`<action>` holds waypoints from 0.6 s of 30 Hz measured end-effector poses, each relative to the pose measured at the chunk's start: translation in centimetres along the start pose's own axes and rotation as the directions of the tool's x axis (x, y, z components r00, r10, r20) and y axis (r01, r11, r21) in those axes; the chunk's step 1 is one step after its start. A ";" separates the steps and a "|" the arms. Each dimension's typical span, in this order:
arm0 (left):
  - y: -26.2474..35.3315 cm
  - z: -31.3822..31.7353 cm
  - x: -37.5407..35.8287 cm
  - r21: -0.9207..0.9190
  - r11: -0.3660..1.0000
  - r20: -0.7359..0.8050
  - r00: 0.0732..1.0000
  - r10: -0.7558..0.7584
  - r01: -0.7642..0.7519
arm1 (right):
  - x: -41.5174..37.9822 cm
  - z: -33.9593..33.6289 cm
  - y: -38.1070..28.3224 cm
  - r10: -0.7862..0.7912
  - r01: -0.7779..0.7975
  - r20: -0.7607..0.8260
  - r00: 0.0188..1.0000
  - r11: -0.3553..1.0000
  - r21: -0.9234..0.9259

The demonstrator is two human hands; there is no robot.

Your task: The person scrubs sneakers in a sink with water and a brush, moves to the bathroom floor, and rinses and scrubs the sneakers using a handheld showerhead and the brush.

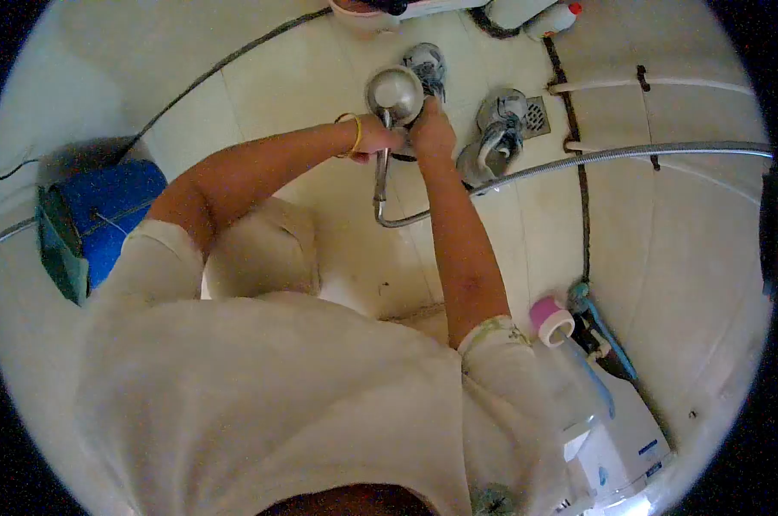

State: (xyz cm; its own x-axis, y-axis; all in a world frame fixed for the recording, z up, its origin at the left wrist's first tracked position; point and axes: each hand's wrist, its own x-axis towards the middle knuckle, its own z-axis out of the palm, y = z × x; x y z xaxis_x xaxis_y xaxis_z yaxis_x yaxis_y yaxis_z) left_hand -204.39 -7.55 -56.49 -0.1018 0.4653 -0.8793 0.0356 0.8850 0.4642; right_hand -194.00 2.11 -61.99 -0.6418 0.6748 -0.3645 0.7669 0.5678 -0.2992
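My left hand (374,138), with a yellow bracelet at its wrist, is closed around the handle of a silver shower head (395,95). The round head points up the view, and its metal hose (406,221) bends away below the handle. Close beside it, my right hand (432,133) is closed on a grey sneaker (425,69), its fingers partly hidden. The hands and shower head cover the sneaker's middle. A second grey sneaker (496,129) lies on the tiles to the right.
The hose crosses the floor toward the right wall. A floor drain (536,117) is beside the second sneaker. On the left sits a blue container (114,211). A pink-and-white cup (552,322) and a translucent jug (608,439) stand lower right; a red-capped bottle (554,21) is at the top.
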 end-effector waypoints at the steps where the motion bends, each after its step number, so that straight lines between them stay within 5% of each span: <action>1: -0.3 0.0 -0.2 0.007 1.000 -0.004 1.000 -0.001 0.001 | -0.6 0.4 -0.7 -0.013 0.013 -0.005 1.000 1.000 -0.014; 4: -3.1 0.1 3.6 0.042 0.999 -0.047 0.998 0.035 -0.033 | -7.2 -3.1 -2.1 -0.026 0.032 0.162 0.986 0.999 -0.037; 7: -2.3 0.1 3.2 -0.043 0.999 -0.068 0.998 0.017 -0.020 | -1.6 -0.4 0.6 -0.048 0.050 0.047 0.998 0.998 -0.041; 10: -1.4 -0.3 2.1 0.068 0.996 0.050 0.997 0.052 -0.055 | 0.7 1.4 1.3 -0.063 0.062 -0.079 0.995 0.998 -0.018; 15: -1.9 0.1 1.7 -0.037 0.999 0.004 1.000 0.018 -0.018 | -7.4 -2.7 -0.8 -0.096 0.096 -0.005 0.995 0.995 0.021; 18: -1.5 0.2 1.8 -0.008 1.000 0.017 1.000 0.001 -0.001 | -1.1 -1.4 0.7 -0.084 0.087 -0.043 0.996 0.994 0.072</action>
State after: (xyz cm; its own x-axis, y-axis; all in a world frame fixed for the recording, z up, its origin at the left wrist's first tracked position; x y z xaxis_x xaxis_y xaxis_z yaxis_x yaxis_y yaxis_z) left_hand -204.47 -8.05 -58.79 -0.0851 0.4661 -0.8806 0.0278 0.8846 0.4655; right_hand -192.81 2.43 -60.52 -0.7034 0.6445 -0.2997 0.7067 0.5886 -0.3926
